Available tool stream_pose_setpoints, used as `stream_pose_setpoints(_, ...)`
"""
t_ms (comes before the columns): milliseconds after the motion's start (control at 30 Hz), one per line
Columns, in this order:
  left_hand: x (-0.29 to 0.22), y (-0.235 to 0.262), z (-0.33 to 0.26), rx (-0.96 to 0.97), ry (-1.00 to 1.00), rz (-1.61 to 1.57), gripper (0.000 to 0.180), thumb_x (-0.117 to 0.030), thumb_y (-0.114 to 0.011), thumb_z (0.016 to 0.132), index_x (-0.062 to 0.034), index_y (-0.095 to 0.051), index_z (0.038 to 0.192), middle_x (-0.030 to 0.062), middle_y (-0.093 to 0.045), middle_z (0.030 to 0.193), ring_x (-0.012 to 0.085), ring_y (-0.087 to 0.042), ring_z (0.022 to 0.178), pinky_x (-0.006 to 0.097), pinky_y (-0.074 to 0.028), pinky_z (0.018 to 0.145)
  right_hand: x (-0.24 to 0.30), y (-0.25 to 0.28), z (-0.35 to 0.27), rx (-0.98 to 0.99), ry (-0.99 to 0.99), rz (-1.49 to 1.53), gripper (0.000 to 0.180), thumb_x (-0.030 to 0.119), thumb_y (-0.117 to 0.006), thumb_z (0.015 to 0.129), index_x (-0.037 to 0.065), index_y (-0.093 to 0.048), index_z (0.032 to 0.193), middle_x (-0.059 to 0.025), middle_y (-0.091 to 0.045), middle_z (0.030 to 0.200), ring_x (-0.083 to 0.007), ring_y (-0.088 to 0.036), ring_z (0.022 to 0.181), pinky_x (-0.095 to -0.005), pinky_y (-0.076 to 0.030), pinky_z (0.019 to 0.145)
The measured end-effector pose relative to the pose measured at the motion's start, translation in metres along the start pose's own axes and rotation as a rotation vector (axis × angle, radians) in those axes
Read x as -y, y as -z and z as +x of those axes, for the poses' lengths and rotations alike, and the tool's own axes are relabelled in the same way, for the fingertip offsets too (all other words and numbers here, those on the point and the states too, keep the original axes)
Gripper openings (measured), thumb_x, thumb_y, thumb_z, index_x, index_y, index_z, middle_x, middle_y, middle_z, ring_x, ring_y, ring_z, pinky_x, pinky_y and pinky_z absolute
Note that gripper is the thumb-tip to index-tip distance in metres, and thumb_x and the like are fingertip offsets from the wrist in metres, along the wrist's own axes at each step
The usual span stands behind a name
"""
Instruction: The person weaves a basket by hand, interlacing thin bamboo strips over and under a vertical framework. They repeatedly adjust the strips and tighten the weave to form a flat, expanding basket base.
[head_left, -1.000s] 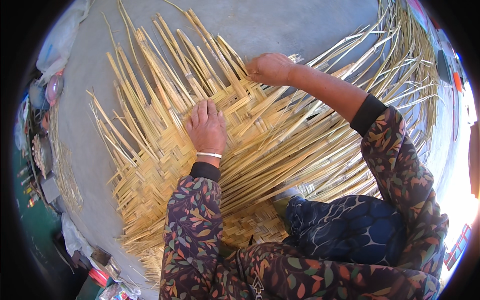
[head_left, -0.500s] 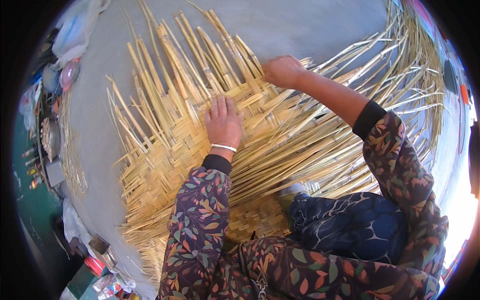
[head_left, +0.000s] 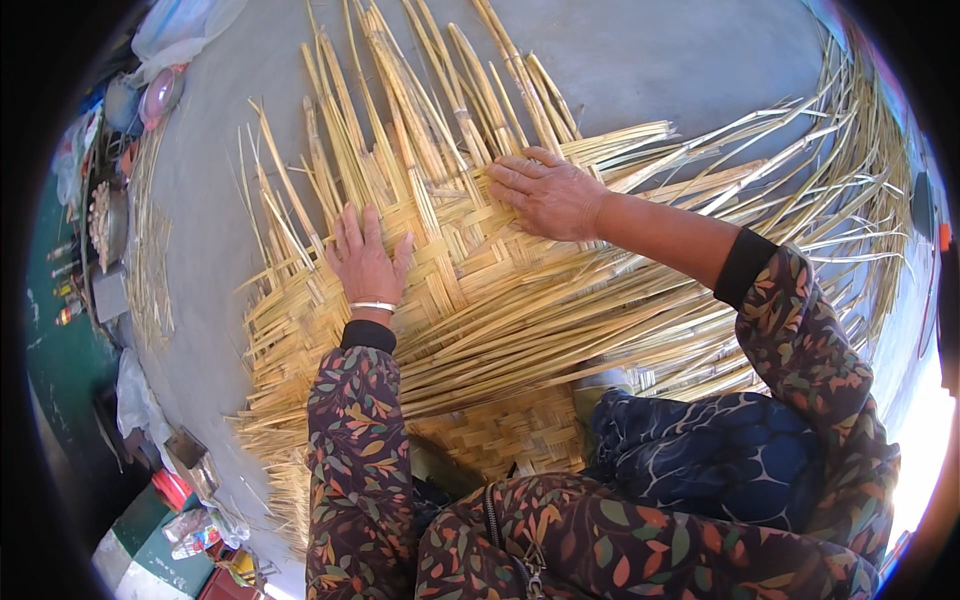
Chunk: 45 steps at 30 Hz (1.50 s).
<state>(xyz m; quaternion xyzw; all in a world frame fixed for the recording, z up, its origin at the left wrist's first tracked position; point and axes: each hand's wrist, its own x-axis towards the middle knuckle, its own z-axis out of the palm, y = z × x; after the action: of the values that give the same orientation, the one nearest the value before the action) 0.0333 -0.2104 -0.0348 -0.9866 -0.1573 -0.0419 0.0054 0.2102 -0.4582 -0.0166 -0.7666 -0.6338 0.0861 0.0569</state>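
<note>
A half-woven mat of split reed strips (head_left: 430, 285) spreads over the grey floor, its loose strips (head_left: 400, 110) fanning out at the far side. My left hand (head_left: 370, 260) lies on the weave with its fingers apart, a bangle at the wrist. To the right, my right hand (head_left: 550, 195) rests flat with its fingers stretched to the left, on the bases of the upright strips. Both palms hide the weave beneath them. Long unwoven strips (head_left: 560, 320) run from the weave toward the right, below my right forearm.
A heap of loose reeds (head_left: 870, 190) lies along the far right. At the left stand plastic bags (head_left: 185, 30), a pink round thing (head_left: 162, 97) and assorted clutter. A thin bundle of strips (head_left: 150, 240) lies near it. My knee (head_left: 710, 450) is over the mat's near side.
My left hand has shifted left and nearer along the weave. My right hand has gone from a closed fist to lying flat, also nearer. The view has shifted slightly.
</note>
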Motion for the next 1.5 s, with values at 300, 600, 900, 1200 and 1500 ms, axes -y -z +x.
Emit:
stream_pose_setpoints(300, -0.006, 0.018, -0.002, 0.121, 0.002, 0.058, 0.068, -0.052, -0.054, 0.084, -0.0101, -0.039, 0.135, 0.0200, -0.030, 0.142, 0.0346, -0.030, 0.131, 0.055, -0.023, 0.101, 0.003, 0.002, -0.003, 0.036, -0.014, -0.058, 0.055, 0.043, -0.042, 0.092, 0.007, -0.041, 0.134, -0.0086, -0.033, 0.144, -0.0211, -0.025, 0.135, -0.0397, -0.015, 0.111)
stream_pose_setpoints(600, -0.008, 0.007, -0.013, 0.161, 0.046, 0.170, 0.071, -0.052, -0.050, 0.086, -0.0119, -0.029, 0.141, 0.0178, -0.026, 0.146, 0.0342, -0.026, 0.134, 0.061, -0.020, 0.102, 0.002, 0.024, -0.017, -0.117, -0.122, 0.195, 0.043, 0.034, -0.055, 0.088, 0.008, -0.053, 0.121, -0.0113, -0.047, 0.132, -0.0263, -0.039, 0.126, -0.0408, -0.028, 0.105)
stream_pose_setpoints(900, -0.094, 0.029, -0.019, -0.110, -0.004, -0.204, 0.056, -0.040, -0.058, 0.084, -0.0055, -0.045, 0.127, 0.0186, -0.039, 0.137, 0.0353, -0.035, 0.127, 0.052, -0.030, 0.099, -0.023, 0.038, -0.127, -0.729, -1.275, 1.012, 0.024, 0.021, -0.055, 0.090, 0.001, -0.060, 0.102, -0.0075, -0.062, 0.083, -0.0129, -0.059, 0.075, -0.0268, -0.050, 0.071)
stream_pose_setpoints(1200, -0.232, 0.054, 0.023, 0.209, -0.301, -0.266, 0.055, -0.037, -0.068, 0.074, -0.0044, -0.051, 0.114, 0.0139, -0.061, 0.096, 0.0291, -0.060, 0.091, 0.042, -0.047, 0.073, -0.034, 0.038, -0.134, -0.851, -1.461, 1.393, 0.028, 0.021, -0.055, 0.088, -0.005, -0.055, 0.100, -0.0132, -0.062, 0.084, -0.0185, -0.063, 0.069, -0.0284, -0.054, 0.063)
stream_pose_setpoints(1500, -0.226, 0.045, 0.032, 0.260, -0.305, -0.424, 0.029, -0.015, -0.053, 0.080, -0.0075, -0.056, 0.108, 0.0159, -0.062, 0.091, 0.0350, -0.060, 0.081, 0.046, -0.048, 0.065, -0.040, 0.033, -0.147, -0.784, -1.490, 1.641, 0.043, 0.032, -0.059, 0.090, -0.005, -0.049, 0.111, -0.0145, -0.060, 0.091, -0.0227, -0.062, 0.083, -0.0335, -0.054, 0.073)
